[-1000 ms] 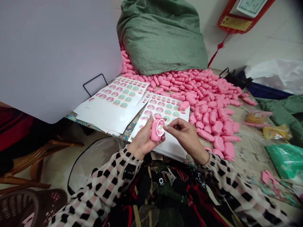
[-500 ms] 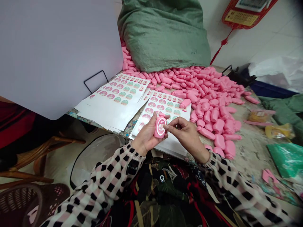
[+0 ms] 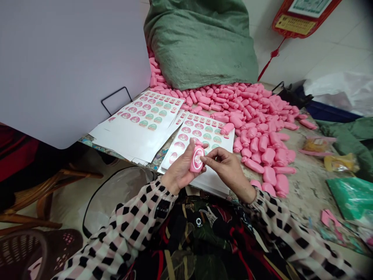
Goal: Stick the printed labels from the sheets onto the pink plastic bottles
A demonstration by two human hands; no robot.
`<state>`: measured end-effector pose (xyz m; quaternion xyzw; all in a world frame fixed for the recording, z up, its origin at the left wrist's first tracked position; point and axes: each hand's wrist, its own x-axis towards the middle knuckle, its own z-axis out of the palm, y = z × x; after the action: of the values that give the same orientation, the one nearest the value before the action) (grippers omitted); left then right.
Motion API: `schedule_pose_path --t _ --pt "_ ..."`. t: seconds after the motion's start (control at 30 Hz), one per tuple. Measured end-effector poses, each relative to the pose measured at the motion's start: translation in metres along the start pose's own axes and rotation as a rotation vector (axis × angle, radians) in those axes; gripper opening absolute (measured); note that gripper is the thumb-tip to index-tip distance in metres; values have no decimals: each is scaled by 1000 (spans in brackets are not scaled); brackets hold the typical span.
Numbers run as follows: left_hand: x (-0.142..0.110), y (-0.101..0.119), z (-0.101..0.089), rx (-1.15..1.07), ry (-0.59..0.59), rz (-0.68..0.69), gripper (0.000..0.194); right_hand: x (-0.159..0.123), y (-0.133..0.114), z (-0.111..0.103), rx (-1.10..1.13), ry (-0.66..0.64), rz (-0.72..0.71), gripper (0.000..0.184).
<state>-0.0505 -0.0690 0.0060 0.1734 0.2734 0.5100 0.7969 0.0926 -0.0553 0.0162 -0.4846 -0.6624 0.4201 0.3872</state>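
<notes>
A small pink plastic bottle (image 3: 192, 166) lies in my left hand (image 3: 179, 171), fingers and thumb wrapped around its sides. On its front face is an oval pink-and-white label (image 3: 198, 160). My right hand (image 3: 223, 165) has thumb and forefinger pinched together at the label's right edge, with the fingertips touching it; the exact grip is partly hidden. Under both hands is a label sheet (image 3: 214, 182) with rows of pink and green ovals. A heap of similar pink bottles (image 3: 247, 116) spreads over the table behind and to the right.
More label sheets (image 3: 128, 144) are stacked at left, near a black wire handle (image 3: 116, 93) on a large pale panel (image 3: 72, 70). A green sack (image 3: 201, 46) stands behind the heap. At right lie a green packet (image 3: 349, 198), small snack bags (image 3: 342, 162) and pink-handled scissors (image 3: 331, 219).
The bottle has turned slightly in my left hand, tilting its labelled face. My right fingertips stay at the label's edge. The view has shifted a little.
</notes>
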Motion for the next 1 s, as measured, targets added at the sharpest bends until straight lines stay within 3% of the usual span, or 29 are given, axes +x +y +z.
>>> schedule_pose_path --t 0.13,0.3,0.4,0.53,0.7,0.83,1.0 --pt "-4 0 3 161 53 64 34 -1 4 -1 -59 -57 -9 25" --pt "-2 -6 2 310 147 154 33 1 10 -7 -171 -109 -44 22" --pt "-3 -4 0 307 156 194 33 5 14 -20 -235 -43 -37 21" --pt "-3 1 -1 252 162 186 35 11 14 -29 -139 74 5 27" --pt "4 -9 6 46 128 46 43 1 6 1 -74 185 4 32" --pt "6 -17 11 -125 130 -22 46 -13 8 22 -140 194 17 35" --pt "2 -20 10 -22 163 -75 54 -15 16 22 -102 244 16 34"
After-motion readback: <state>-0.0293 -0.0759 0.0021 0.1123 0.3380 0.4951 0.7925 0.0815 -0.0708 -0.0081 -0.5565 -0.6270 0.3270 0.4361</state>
